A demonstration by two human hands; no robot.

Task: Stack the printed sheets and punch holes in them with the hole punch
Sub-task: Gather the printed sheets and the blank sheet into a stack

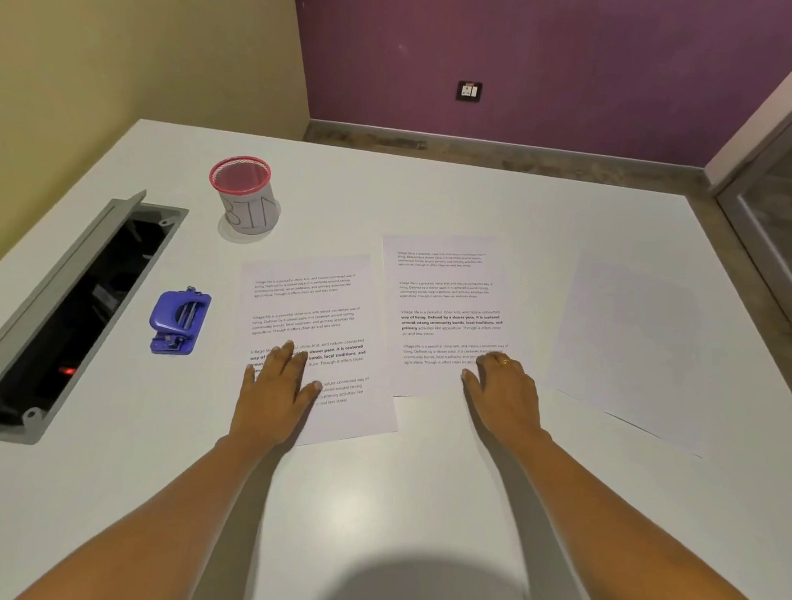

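Table [370, 509], white, carrying three loose sheets in a row, not yet stacked.
Left sheet [333, 295] – printed; left hand [275, 385] lies flat on its lower part, fingers spread, grip open, likely pinning the paper to slide it.
Middle sheet [446, 294] – printed; right hand [504, 396] rests palm-down on its near corner, grip open, holding nothing.
Right sheet [634, 344] at 3 o'clock, looks blank from here, untouched.
Hole punch [178, 319], blue, at 9 o'clock of the left sheet, apart from it, presumably parked for later.
Mesh cup [246, 200] marked BIN at 11 o'clock.
Cable hatch [55, 313], lid open, far left.
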